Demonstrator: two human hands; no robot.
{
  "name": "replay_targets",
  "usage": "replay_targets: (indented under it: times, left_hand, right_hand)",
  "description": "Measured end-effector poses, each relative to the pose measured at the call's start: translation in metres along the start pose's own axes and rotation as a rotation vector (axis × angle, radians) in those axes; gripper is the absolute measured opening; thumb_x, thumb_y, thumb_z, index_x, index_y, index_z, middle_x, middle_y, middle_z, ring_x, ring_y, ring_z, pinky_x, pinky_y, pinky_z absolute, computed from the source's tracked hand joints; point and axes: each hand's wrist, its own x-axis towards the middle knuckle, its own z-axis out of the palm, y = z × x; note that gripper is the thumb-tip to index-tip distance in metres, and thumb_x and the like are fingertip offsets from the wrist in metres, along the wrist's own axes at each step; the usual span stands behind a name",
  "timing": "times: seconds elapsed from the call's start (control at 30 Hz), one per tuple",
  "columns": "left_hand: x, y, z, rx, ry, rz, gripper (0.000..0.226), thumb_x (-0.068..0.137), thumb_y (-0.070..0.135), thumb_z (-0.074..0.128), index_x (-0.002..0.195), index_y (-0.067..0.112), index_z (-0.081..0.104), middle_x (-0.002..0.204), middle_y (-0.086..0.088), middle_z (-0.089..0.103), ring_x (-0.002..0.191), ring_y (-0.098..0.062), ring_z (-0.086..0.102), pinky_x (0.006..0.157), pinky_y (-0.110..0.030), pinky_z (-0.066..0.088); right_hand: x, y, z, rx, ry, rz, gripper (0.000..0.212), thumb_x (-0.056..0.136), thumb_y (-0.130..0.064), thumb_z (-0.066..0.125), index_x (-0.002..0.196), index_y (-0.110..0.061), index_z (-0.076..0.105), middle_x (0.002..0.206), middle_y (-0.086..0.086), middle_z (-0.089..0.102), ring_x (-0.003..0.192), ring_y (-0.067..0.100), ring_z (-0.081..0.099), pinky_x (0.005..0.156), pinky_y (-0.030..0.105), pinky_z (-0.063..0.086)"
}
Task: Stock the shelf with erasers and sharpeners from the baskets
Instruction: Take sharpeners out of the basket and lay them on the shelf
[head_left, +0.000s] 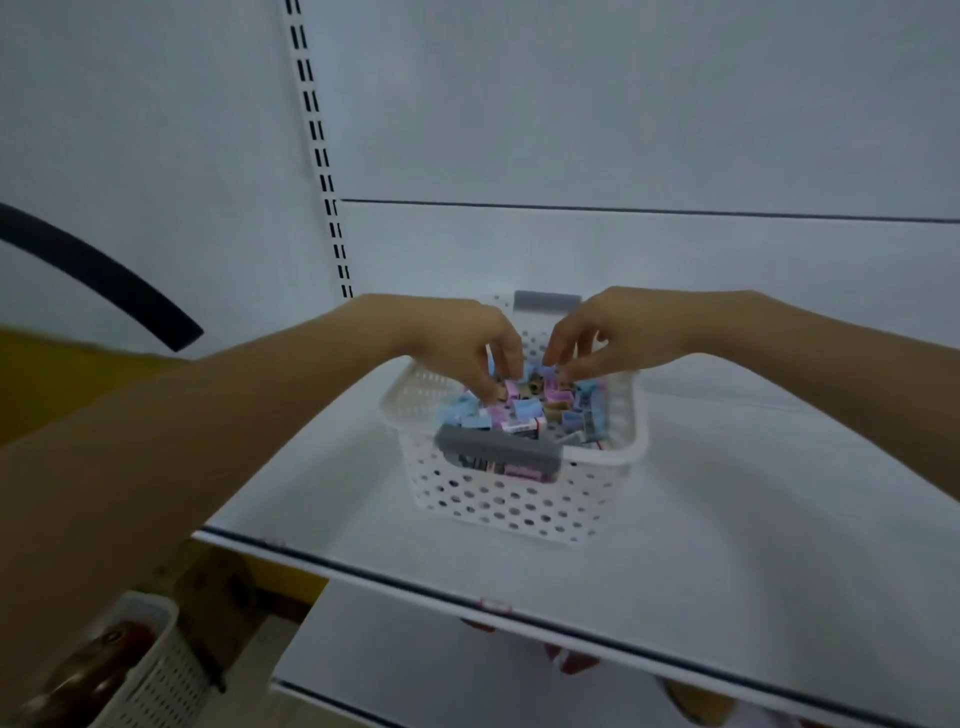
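Head view: basket (519, 512) w/ erasers & sharpeners (524, 411) set on shelf (343, 499), none seen laid out; left hand (462, 345) & right hand (602, 332) dipped in, fingers curled, grip not discernible; stocking judged barely begun.

Left hand (462, 338), right hand (597, 332) among erasers (530, 408) (in basket (519, 499)).

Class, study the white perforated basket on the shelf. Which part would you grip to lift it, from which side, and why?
Probably its two grey handles: the near handle from the front, the far handle from above. Each sits on an end wall of the basket. The near one bridges a cut-out, so fingers can curl under.
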Motion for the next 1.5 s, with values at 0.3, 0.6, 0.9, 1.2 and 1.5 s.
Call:
replay_targets:
  times: [0.3, 0.6, 0.9, 1.2, 1.5]
  left_hand:
    - [0.027, -0.002, 0.001, -0.004, -0.264, 0.11, 0.042, 0.075, 0.028, 0.074, 0.113, 0.021, 0.059, 0.106, 0.008, 0.059, 0.096, -0.008, 0.055, 0.087, -0.021, 0.044]
    - [0.048, -0.009, 0.013, 0.022, -0.267, 0.232, 0.048, 0.076, 0.028, 0.074, 0.118, 0.019, 0.053, 0.101, 0.007, 0.053, 0.071, 0.001, 0.048, 0.066, -0.009, 0.039]
    - [0.059, -0.014, 0.016, 0.138, -0.239, 0.364, 0.045, 0.081, 0.034, 0.068, 0.122, 0.018, 0.055, 0.102, 0.006, 0.055, 0.064, 0.006, 0.045, 0.063, -0.009, 0.037]
    - [0.063, -0.014, 0.013, 0.123, -0.287, 0.328, 0.051, 0.076, 0.033, 0.073, 0.119, 0.019, 0.05, 0.101, 0.004, 0.057, 0.084, -0.012, 0.055, 0.08, -0.025, 0.05]
    - [0.063, -0.013, 0.009, 0.163, -0.305, 0.315, 0.062, 0.076, 0.033, 0.073, 0.128, 0.018, 0.044, 0.104, 0.005, 0.055, 0.088, -0.013, 0.053, 0.081, -0.025, 0.046]
  right_hand:
    - [0.031, 0.004, 0.006, -0.024, -0.116, -0.014, 0.021, 0.086, -0.026, 0.06, 0.107, -0.023, 0.064, 0.093, -0.014, 0.058, 0.085, 0.005, 0.055, 0.073, 0.016, 0.04]
    - [0.032, 0.002, 0.009, -0.01, -0.141, 0.096, 0.019, 0.086, -0.026, 0.06, 0.105, -0.023, 0.063, 0.093, -0.011, 0.059, 0.09, 0.01, 0.058, 0.081, 0.023, 0.045]
    - [0.013, -0.006, -0.003, -0.047, -0.05, 0.226, 0.021, 0.085, -0.032, 0.06, 0.104, -0.027, 0.066, 0.104, -0.008, 0.064, 0.095, 0.009, 0.057, 0.088, 0.026, 0.046]
    - [0.003, -0.036, -0.003, -0.004, -0.342, 0.218, 0.033, 0.079, -0.035, 0.068, 0.112, -0.032, 0.063, 0.098, -0.017, 0.057, 0.095, 0.003, 0.053, 0.085, 0.019, 0.042]
    - [0.015, -0.046, 0.01, -0.072, -0.493, 0.251, 0.039, 0.082, -0.034, 0.064, 0.121, -0.031, 0.056, 0.102, -0.012, 0.055, 0.083, 0.002, 0.044, 0.074, 0.017, 0.036]
